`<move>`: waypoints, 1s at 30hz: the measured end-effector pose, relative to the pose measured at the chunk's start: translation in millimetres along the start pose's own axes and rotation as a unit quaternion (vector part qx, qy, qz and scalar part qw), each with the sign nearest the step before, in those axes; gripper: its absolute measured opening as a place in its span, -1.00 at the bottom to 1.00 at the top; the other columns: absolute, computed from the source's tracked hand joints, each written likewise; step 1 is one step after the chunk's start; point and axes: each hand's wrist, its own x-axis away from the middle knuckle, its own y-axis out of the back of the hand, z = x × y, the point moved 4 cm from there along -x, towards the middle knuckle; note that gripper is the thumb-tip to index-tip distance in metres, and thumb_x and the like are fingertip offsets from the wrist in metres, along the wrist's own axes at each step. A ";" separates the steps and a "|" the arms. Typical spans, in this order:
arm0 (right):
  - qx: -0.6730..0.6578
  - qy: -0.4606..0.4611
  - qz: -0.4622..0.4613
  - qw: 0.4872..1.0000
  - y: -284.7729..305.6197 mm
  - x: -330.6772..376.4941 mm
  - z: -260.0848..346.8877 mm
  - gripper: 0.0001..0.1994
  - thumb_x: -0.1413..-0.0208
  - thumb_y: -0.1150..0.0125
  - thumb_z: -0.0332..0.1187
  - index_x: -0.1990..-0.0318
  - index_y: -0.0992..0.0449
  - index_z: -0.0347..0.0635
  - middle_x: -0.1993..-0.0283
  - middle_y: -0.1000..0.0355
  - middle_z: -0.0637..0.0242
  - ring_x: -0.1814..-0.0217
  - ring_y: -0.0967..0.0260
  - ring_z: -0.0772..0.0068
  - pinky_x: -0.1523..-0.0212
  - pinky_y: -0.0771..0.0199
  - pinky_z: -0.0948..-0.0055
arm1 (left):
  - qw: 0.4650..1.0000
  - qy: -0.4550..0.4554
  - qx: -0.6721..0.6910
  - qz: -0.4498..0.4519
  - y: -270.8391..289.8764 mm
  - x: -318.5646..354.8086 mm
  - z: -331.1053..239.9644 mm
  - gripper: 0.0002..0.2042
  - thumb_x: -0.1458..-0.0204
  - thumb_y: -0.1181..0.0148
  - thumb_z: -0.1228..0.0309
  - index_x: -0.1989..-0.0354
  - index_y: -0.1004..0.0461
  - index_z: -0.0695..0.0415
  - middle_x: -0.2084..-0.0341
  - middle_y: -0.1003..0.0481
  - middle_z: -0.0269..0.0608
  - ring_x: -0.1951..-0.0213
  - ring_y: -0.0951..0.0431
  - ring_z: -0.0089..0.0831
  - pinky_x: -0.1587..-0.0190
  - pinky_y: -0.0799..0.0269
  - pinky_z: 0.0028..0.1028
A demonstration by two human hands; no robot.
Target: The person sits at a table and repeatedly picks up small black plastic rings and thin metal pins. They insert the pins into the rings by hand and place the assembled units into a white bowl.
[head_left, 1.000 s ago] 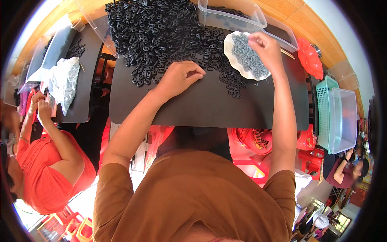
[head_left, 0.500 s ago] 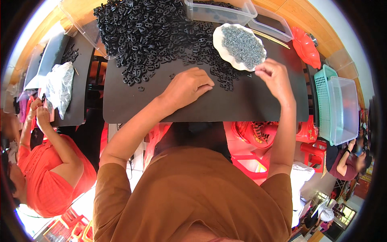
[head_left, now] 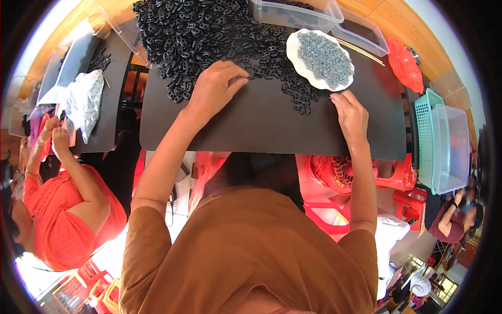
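Left hand [head_left: 212,89] has shifted forward and left since half a second ago: then over bare tabletop, now at the near edge of the black pieces [head_left: 193,42]. Its fingers are curled with the thumb near them; can't tell if anything is between. Right hand [head_left: 351,115] was over the screws [head_left: 324,60] a second ago, then by the rim; now it's just off the near right side of the white plate [head_left: 294,55], slightly closer to the body. Thumb and index tips are drawn close together; can't tell whether they pinch something. Whole view is tipped slightly too, so table items sit a bit differently in frame.

Black two-hole pieces heap over the far left of the dark table [head_left: 251,125], thinning toward the plate's left side. Screws fill the scalloped plate, far right of middle. Clear bin [head_left: 303,15] and clear tray [head_left: 368,42] block the space behind it; chopsticks [head_left: 361,51] lie between tray and plate. Red dish [head_left: 403,65] at far right corner. Green basket [head_left: 424,123] and clear box [head_left: 452,149] stand off the right side. At left, another table has a plastic bag [head_left: 85,102]; a co-worker in red [head_left: 73,220] works there, hands together. Red stool [head_left: 410,209] at lower right.
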 end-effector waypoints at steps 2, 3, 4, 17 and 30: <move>-0.012 -0.004 -0.004 1.000 -1.0 -1.7 1.1 -0.94 -0.08 -0.24 -0.38 0.32 -0.54 -0.13 0.38 -0.38 0.29 0.39 -0.44 0.12 0.40 -0.44 0.21 | 1.000 -0.020 -0.014 -0.007 -5.2 -6.6 2.4 -0.89 0.02 -0.31 0.52 0.30 -0.59 0.21 0.44 -0.52 -0.22 0.42 -0.52 -0.34 0.37 -0.47 -0.44; -0.005 -0.006 0.001 1.000 -1.4 -2.0 1.3 -0.94 -0.09 -0.23 -0.39 0.32 -0.52 -0.14 0.36 -0.39 0.28 0.38 -0.45 0.11 0.40 -0.44 0.20 | 1.000 -0.013 -0.026 0.010 -9.1 -11.4 0.0 -0.83 0.03 -0.32 0.48 0.23 -0.58 0.18 0.38 -0.52 -0.22 0.32 -0.53 -0.28 0.27 -0.48 -0.38; 0.002 -0.008 0.005 1.000 -1.8 -2.3 1.5 -0.94 -0.10 -0.22 -0.40 0.32 -0.50 -0.15 0.35 -0.39 0.28 0.37 -0.45 0.10 0.39 -0.44 0.20 | 0.999 -0.021 -0.042 0.012 -12.2 -15.9 -3.3 -0.80 0.03 -0.33 0.47 0.21 -0.57 0.17 0.35 -0.52 -0.22 0.28 -0.52 -0.26 0.22 -0.48 -0.36; -0.094 -0.001 -0.060 0.994 0.3 6.8 -3.3 -0.90 -0.09 -0.13 -0.59 0.28 -0.35 -0.26 0.24 -0.46 0.18 0.29 -0.45 0.01 0.30 -0.50 0.19 | 0.995 -0.066 -0.064 0.032 -30.9 -24.6 -11.3 -0.82 0.06 -0.32 0.45 0.26 -0.56 0.14 0.26 -0.50 -0.26 0.12 -0.47 -0.21 0.04 -0.44 -0.30; -0.090 -0.016 -0.101 0.991 12.8 6.6 0.7 -0.83 -0.08 -0.17 -0.61 0.18 -0.55 -0.21 0.27 -0.47 0.21 0.27 -0.49 0.18 0.28 -0.49 0.34 | 0.988 -0.098 0.041 0.115 -68.5 -28.0 -22.1 -0.86 0.01 -0.26 0.47 0.27 -0.54 0.21 0.31 -0.50 -0.16 0.19 -0.51 -0.12 0.13 -0.47 -0.23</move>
